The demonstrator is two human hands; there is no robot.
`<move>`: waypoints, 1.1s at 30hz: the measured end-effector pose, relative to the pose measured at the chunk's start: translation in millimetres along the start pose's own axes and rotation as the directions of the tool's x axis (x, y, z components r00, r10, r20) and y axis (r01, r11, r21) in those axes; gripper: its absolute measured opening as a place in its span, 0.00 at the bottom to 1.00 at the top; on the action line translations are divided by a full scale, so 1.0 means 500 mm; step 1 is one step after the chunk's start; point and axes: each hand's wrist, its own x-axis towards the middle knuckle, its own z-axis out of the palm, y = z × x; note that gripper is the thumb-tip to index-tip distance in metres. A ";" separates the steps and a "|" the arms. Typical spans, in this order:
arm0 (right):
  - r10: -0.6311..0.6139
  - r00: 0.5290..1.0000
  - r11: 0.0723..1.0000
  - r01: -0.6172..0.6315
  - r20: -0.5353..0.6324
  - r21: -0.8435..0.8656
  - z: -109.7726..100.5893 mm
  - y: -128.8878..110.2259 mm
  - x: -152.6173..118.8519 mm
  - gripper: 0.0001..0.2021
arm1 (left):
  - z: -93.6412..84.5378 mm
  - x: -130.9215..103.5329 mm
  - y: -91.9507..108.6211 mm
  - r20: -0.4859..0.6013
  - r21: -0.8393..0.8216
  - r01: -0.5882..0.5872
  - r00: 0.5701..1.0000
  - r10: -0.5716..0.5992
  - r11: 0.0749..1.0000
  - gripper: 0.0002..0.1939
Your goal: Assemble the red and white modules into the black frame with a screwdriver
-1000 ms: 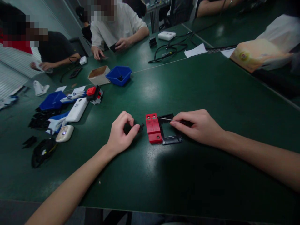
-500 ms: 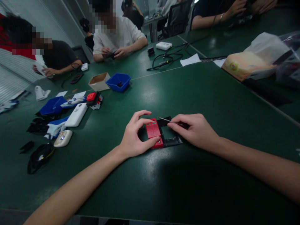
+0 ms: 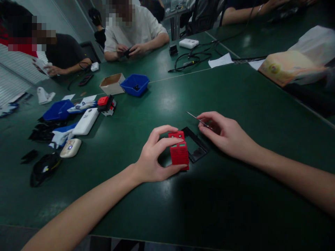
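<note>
Black frame taken as reference. Red module [image 3: 179, 155] sits just left of the black frame [image 3: 200, 154], overlapping its left side in this view; cannot tell whether the two are joined or whether the module is clear of the desk [image 3: 235, 212]

Hands: left hand [image 3: 154, 157] curved in a partly open C, thumb on the module's near end, fingers over its far end, so it has hold of it. Right hand [image 3: 226, 134], right of the frame, is closed in a pinch on a thin tool [image 3: 193, 116]; the bare tip points past the frame's far side, touching nothing

Risks, judged: module could pivot or slip, since only thumb and fingertips bear on its two ends. Frame looks thin and has no hand on it, so a shove from the module could skid it. If the tip swings back over the module, it could scratch the casing or catch the left fingers, which lie across the far end

Against half a second ago: module and frame have turned; the module's far-end screws now show; the right hand and tool have drawn away from the module, to the frame's far right
</note>
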 end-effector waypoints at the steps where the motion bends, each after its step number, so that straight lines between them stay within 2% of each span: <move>1: -0.044 0.999 0.998 0.045 0.008 -0.051 0.000 0.000 0.000 0.10 | 0.000 0.000 -0.001 0.004 -0.001 -0.012 1.000 0.012 1.000 0.29; 4: -0.155 0.987 0.978 0.160 0.044 -0.132 0.001 -0.003 -0.005 0.08 | -0.002 -0.001 -0.002 0.007 0.010 -0.029 1.000 0.029 1.000 0.29; 7: -0.203 0.976 0.962 0.213 0.072 -0.173 0.005 -0.006 -0.010 0.07 | -0.002 -0.002 0.000 0.006 0.015 -0.039 0.999 0.039 0.999 0.29; 13: -0.220 0.971 0.957 0.234 0.096 -0.171 0.008 -0.009 -0.009 0.07 | -0.001 -0.008 0.002 0.019 -0.014 -0.069 0.997 0.069 0.998 0.32; 18: -0.237 0.963 0.957 0.254 0.125 -0.139 0.004 -0.008 -0.010 0.09 | 0.000 -0.010 -0.002 0.051 -0.041 -0.020 0.998 0.022 0.999 0.33; 25: -0.353 0.919 0.919 0.376 0.174 -0.122 0.000 -0.012 -0.012 0.14 | 0.003 -0.011 -0.003 0.060 -0.016 -0.003 0.998 0.004 1.000 0.34; 33: -0.346 0.918 0.925 0.369 0.196 -0.095 -0.006 -0.012 -0.013 0.15 | 0.008 -0.007 -0.007 0.050 -0.022 0.031 0.998 -0.030 0.999 0.33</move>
